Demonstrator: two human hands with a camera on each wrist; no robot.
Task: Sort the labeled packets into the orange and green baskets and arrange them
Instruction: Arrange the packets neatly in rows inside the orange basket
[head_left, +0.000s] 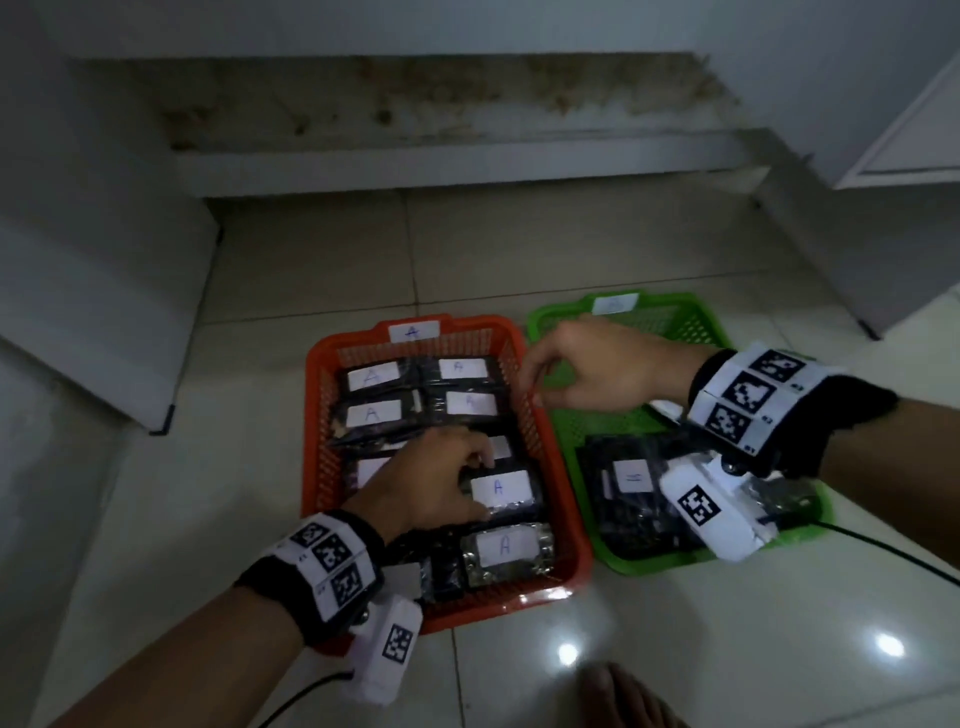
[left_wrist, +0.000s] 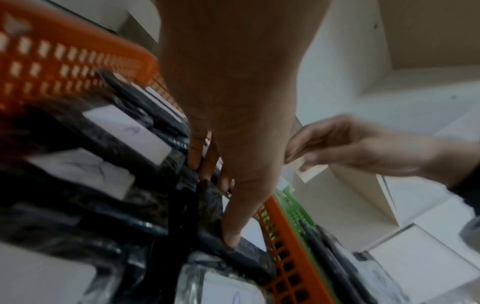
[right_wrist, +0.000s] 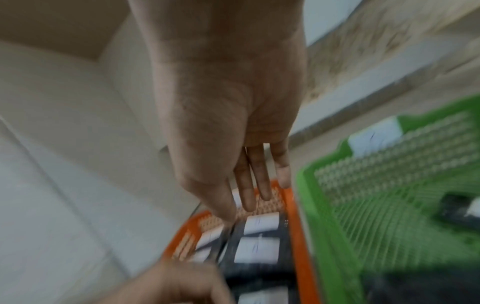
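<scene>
The orange basket (head_left: 317, 415) (left_wrist: 64, 51) (right_wrist: 296, 236), tagged A, lies on the floor and holds several black packets with white A labels. My left hand (head_left: 483, 486) (left_wrist: 215, 205) is inside it, fingers and thumb curled on the left edge of one A packet (head_left: 506, 493). The green basket (head_left: 540, 317) (right_wrist: 306, 185) stands right beside it, with black packets (head_left: 634, 493) at its near end. My right hand (head_left: 532, 387) (right_wrist: 246, 203) hovers over the line between the two baskets, fingers relaxed and empty.
The baskets stand on a glossy tiled floor (head_left: 519, 249). A stained white step (head_left: 441, 166) runs across the back, with white cabinets at left and far right. A black cable (head_left: 893, 556) trails at the right. A bare foot (head_left: 618, 696) is at the bottom edge.
</scene>
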